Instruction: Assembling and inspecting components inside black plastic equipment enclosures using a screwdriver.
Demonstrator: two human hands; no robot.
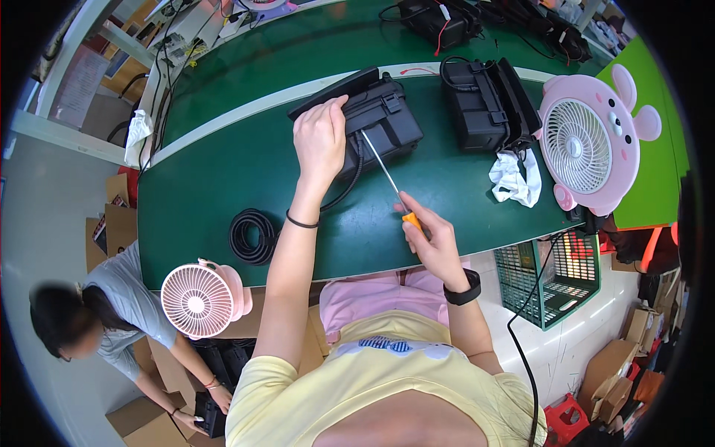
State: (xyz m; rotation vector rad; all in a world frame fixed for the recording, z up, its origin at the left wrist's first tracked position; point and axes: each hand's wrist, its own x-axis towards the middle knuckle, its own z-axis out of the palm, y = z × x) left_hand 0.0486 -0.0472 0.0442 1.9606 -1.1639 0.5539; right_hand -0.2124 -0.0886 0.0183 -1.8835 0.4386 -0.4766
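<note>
A black plastic case [395,123] with a latch and a raised lid lies on the green table in front of me. My left hand [320,138] rests against its left side, fingers curled over the lid edge; what lies under the fingers is hidden. In my right hand [430,235] is a screwdriver [383,167] with a yellow handle, gripped by thumb and fingers. Its long metal shaft slants up and left, and the tip meets the case's near face. From the case a black cable runs down to a coiled bundle [252,236] left of my forearm.
A second black case [480,104] stands open to the right, near a white cloth [515,179] and a pink fan [585,141]. Another pink fan [197,302] sits at the near left edge. A person [123,298] handles boxes at lower left. A green crate [551,279] stands below the table.
</note>
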